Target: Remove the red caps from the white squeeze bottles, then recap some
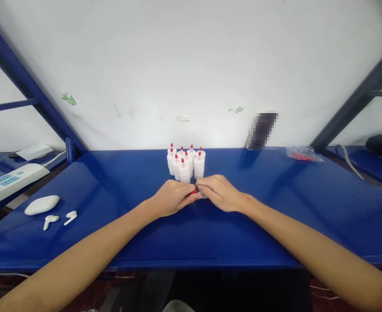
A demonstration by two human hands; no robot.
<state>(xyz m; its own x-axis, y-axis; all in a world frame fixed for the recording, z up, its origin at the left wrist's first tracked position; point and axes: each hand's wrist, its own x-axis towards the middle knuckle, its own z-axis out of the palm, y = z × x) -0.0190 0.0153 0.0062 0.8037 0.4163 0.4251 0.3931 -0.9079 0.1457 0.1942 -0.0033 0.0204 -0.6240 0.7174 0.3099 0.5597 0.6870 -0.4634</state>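
My left hand (176, 197) is closed in a pinch on a small red cap (194, 192) at the middle of the table. Right against it, my right hand (220, 193) curls around a whitish plastic piece (204, 196), mostly hidden by the fingers, so I cannot tell if it is a whole bottle or only a nozzle. The fingertips of both hands meet. Just beyond them stands a tight cluster of several upright white squeeze bottles (185, 174), each with a red-tipped nozzle.
On the blue table (139, 242), a white earbud case (42, 205) and two earbuds (50, 220) lie at left. A clear bag (304, 154) with red pieces lies at back right. A pixelated dark object (262, 131) leans on the wall. A power strip (9, 184) sits far left.
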